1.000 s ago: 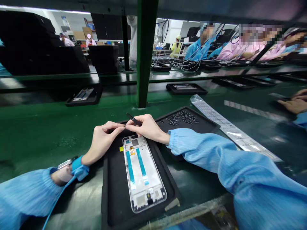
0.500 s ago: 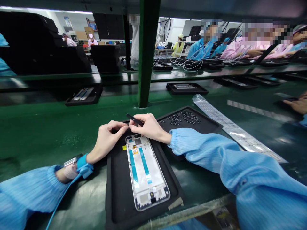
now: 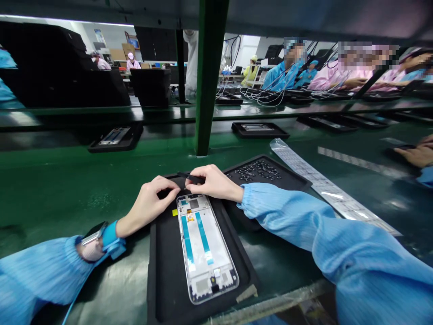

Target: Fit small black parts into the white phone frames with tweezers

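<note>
A silver phone frame (image 3: 219, 241) with blue strips lies face-down in a black tray (image 3: 165, 289), its top end close to my hands. My right hand (image 3: 214, 183) is closed around black tweezers (image 3: 185, 176), just beyond that top end. Thumb and forefinger of my left hand (image 3: 152, 198) are pinched together beside it, nearly meeting the right fingertips. Whatever small thing may sit between the left fingertips is too small to make out. A yellow tab (image 3: 175, 212) sticks out at the frame's left edge.
Behind my right forearm, a second black tray (image 3: 294, 183) holds many tiny dark parts (image 3: 259, 169). A clear strip of parts (image 3: 324, 194) lies to its right. A green post (image 3: 209, 81) rises ahead. A co-worker's hand (image 3: 414, 155) is at far right.
The tweezers in my right hand have tilted flatter. The camera view has shifted slightly, so everything sits a little lower. Both hands stay together above the phone frame's top end.
</note>
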`<state>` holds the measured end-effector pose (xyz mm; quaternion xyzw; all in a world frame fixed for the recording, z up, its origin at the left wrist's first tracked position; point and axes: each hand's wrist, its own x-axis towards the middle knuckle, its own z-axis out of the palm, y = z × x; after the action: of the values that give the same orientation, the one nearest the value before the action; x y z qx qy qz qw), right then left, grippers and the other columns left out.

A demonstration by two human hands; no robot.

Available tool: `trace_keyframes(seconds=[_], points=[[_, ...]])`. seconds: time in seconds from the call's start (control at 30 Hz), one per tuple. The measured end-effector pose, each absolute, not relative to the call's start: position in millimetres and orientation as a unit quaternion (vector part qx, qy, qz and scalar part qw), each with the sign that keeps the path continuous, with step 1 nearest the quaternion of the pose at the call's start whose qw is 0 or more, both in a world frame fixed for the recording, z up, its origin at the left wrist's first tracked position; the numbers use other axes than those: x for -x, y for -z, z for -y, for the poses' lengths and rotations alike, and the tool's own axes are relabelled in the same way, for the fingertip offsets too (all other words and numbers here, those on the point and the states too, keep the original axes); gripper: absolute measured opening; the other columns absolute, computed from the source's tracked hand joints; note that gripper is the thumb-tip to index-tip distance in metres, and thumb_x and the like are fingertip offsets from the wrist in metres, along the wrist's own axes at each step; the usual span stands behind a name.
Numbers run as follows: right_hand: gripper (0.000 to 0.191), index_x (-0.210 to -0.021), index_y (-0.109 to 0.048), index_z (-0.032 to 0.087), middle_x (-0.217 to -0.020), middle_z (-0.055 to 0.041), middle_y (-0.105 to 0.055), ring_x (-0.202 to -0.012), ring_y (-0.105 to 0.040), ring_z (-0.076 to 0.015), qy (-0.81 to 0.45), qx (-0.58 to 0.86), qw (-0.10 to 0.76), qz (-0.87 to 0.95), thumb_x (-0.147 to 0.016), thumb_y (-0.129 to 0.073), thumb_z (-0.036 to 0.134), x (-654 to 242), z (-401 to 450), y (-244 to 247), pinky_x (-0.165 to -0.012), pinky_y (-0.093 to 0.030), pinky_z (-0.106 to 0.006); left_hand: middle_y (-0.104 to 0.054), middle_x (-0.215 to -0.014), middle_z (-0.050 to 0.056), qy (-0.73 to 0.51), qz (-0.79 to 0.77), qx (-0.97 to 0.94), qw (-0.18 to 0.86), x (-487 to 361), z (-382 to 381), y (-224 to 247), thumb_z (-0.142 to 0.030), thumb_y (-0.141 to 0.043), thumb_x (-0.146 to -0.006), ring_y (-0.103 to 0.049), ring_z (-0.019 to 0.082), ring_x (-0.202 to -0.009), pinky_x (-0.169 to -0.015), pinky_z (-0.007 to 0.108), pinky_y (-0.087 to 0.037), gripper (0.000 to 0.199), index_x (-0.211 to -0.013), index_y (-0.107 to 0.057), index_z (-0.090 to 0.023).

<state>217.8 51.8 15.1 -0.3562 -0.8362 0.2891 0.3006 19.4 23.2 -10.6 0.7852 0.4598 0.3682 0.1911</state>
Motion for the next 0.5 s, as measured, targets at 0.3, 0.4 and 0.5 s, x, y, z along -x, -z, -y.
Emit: trace_keyframes(seconds=[0.3,0.4,0.5], points=[[0.006,-0.066,-0.067,0.01,-0.063,0.0016,-0.061,-0.057,-0.048,-0.0055,-0.299,0.37,0.263,0.839,-0.064,-0.061,0.01,-216.9,-44.2,-7.5,-0.054,-0.033,-0.016,-0.067,-0.084,0.002,-0.303,-0.378,-0.861,0.152,-14.3,-22.0,6.9,-0.023,-0.059,-0.079,-0.056,0.017,-0.084,-0.078,0.03,-0.045,0.009,-0.081,-0.066,-0.018],[0.005,-0.066,-0.066,0.01,-0.064,0.0015,-0.06,-0.057,-0.048,-0.0055,-0.279,0.362,0.261,0.85,-0.064,-0.061,0.01,-216.2,-43.1,-8.7,-0.054,-0.032,-0.017,-0.067,-0.083,0.002,-0.303,-0.379,-0.861,0.153,-14.6,-22.0,6.9,-0.023,-0.058,-0.079,-0.056,0.017,-0.083,-0.078,0.03,-0.045,0.009,-0.079,-0.066,-0.019],[0.004,-0.065,-0.064,0.01,-0.065,0.0009,-0.06,-0.058,-0.048,-0.0061,-0.254,0.353,0.264,0.861,-0.064,-0.061,0.01,-216.3,-43.7,-7.3,-0.055,-0.032,-0.017,-0.067,-0.082,0.002,-0.305,-0.377,-0.86,0.158,-14.5,-22.3,7.4,-0.023,-0.058,-0.079,-0.057,0.017,-0.082,-0.077,0.03,-0.045,0.009,-0.078,-0.066,-0.019]])
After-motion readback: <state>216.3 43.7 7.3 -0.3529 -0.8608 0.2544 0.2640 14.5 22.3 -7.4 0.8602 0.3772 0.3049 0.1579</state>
